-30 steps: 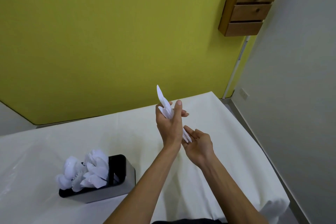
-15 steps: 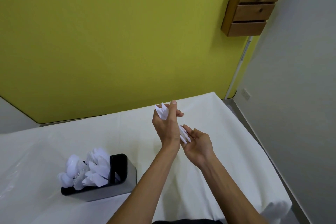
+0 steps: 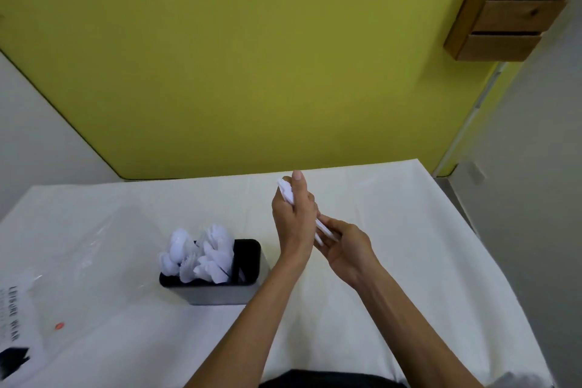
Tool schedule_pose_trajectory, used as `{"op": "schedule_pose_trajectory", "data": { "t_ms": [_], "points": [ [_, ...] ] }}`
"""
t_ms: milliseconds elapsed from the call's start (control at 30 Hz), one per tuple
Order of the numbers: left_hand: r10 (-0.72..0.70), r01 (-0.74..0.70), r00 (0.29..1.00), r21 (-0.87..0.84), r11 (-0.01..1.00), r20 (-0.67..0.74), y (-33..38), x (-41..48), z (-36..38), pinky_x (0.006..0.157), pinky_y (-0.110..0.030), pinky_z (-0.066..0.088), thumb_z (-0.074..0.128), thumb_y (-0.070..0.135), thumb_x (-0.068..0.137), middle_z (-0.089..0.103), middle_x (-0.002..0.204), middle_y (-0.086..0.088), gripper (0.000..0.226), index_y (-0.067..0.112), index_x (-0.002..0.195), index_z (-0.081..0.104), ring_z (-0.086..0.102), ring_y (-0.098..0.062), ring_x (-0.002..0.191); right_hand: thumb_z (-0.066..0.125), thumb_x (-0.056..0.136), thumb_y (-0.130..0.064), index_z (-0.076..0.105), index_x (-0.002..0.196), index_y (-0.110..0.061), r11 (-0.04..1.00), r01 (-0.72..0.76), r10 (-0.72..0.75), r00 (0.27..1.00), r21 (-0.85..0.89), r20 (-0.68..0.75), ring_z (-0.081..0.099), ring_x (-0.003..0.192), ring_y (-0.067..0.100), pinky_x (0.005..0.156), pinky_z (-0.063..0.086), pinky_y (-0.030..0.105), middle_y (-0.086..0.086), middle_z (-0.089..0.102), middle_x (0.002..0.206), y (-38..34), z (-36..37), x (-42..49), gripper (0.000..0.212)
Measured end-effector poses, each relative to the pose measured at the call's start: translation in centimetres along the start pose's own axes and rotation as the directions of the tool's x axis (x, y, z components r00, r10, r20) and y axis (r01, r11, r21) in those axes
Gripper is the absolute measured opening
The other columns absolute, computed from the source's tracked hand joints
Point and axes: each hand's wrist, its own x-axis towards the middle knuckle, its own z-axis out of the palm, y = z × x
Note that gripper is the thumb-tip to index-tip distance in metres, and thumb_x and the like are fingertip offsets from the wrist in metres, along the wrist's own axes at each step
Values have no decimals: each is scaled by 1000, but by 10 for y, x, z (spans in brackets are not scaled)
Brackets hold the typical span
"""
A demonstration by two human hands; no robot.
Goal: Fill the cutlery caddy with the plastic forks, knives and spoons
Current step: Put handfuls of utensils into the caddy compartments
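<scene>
The cutlery caddy (image 3: 220,295) is a small box with grey outer walls and a black inside, and it stands on the table (image 3: 409,214) to the left of the hands, a little nearer to the person. Its left and middle parts are packed with white plastic pieces (image 3: 201,249) standing upright with the heads up; spoon bowls show on the left, and the others are too blurred to name. The right compartment shows its dark inside. Above the table, well apart from the caddy, the left hand (image 3: 293,217) has its fingers and thumb closed around a bundle of white plastic cutlery (image 3: 285,191), which is tilted with the top end away from the person. The right hand (image 3: 346,249) is just beside it, with the fingers curled around the lower ends of the same bundle. What kind of pieces are in the bundle I cannot tell. A white cloth covers the table, and a clear plastic bag (image 3: 63,261) with dark printed letters lies at the left edge. Behind is a yellow wall (image 3: 252,57), and a wooden drawer unit (image 3: 510,9) hangs at the top right. Compared with one second ago, the bundle sticks out much less above the left hand, and the view has turned so that the caddy is more central and the bag has appeared.
</scene>
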Motion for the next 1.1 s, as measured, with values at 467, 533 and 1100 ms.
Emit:
{"op": "schedule_pose_trajectory", "data": {
  "t_ms": [467,533,1100],
  "points": [
    [162,-200,978,365,909,134,32,45,-149,51,-34,38,51,46,101,37,49,10,43,23,69,35,36,-18,47,48,99,-15,65,120,-22,506,273,-240,956,-818,171,60,110,7,94,46,22,-11,66,119,94,46,6,29],
    [157,-213,972,385,898,173,33,45,-155,52,-37,43,52,43,101,40,50,8,40,21,71,37,40,-19,48,50,98,-14,62,125,-22,424,315,-263,940,-849,218,61,108,6,91,47,20,-11,66,119,103,48,4,31],
    [48,-99,978,246,964,203,34,45,-168,54,-35,43,51,43,102,42,50,10,45,12,70,41,41,-15,47,45,97,-8,62,126,-21,285,295,-457,878,-912,141,58,110,9,98,46,26,-10,66,122,128,62,-6,36]
  ]
}}
